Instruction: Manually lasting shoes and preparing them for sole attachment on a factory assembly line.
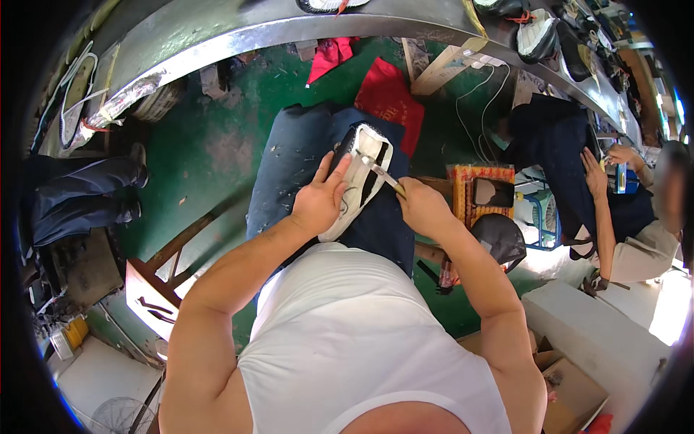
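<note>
An unfinished black-and-white shoe (356, 210) lies lengthwise over my lap, its pale face up. My left hand (319, 201) holds it by the left side, with two fingers stretched over its surface. In my right hand (426, 207) is a hand tool (383, 175) with a pale handle and a narrow metal end; its exact kind is unclear. The metal end meets the shoe near its far part, close to my left fingertips. Dark blue cloth (285, 163), flecked with white bits, covers my legs under the shoe.
A curved-looking metal bench edge (289, 35) runs across the front, with several shoes (538, 36) on it. Red cloth (394, 105) hangs beyond my knees. On the right are a phone (494, 192), a black bag (499, 239) and a seated person (629, 210); another person's legs (87, 192) show left.
</note>
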`<control>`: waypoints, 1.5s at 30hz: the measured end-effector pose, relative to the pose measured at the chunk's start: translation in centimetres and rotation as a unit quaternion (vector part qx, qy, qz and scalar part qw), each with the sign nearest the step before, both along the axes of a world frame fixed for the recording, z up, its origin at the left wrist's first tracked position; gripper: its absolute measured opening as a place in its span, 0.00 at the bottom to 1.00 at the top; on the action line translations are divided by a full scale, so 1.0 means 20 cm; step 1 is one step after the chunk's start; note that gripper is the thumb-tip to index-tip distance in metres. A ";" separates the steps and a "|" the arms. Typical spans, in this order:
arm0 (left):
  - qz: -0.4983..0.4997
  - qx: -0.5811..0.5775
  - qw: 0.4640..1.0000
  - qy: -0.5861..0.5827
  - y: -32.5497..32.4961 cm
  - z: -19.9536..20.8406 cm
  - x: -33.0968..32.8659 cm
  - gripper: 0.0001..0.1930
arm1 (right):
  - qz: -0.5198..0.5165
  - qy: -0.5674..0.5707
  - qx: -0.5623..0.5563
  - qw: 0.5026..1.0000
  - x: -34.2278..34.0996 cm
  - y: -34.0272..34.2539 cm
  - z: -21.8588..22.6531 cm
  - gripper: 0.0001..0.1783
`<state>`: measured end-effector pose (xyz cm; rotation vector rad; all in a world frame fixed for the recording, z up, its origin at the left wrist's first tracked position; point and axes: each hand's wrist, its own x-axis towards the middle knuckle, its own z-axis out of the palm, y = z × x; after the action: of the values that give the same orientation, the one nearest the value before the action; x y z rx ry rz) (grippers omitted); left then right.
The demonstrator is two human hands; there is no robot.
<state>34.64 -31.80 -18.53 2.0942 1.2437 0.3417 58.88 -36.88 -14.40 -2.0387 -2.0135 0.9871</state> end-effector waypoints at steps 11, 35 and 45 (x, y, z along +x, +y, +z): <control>-0.144 -0.080 0.969 0.186 0.12 0.25 0.03 0.37 | 0.008 0.045 0.003 0.999 -0.07 0.20 -0.02 0.21; 0.023 -0.171 0.981 -0.092 0.47 0.18 0.13 0.45 | -0.220 0.335 -0.061 0.914 0.04 -0.16 -0.04 0.17; 0.051 -0.005 0.998 -0.038 0.08 0.21 -0.02 0.10 | 0.024 0.228 -0.177 0.957 0.06 -0.03 0.23 0.14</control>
<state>34.28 -30.22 -14.28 1.9950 1.3082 0.4557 60.06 -37.41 -9.71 -1.6846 -1.7410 1.7461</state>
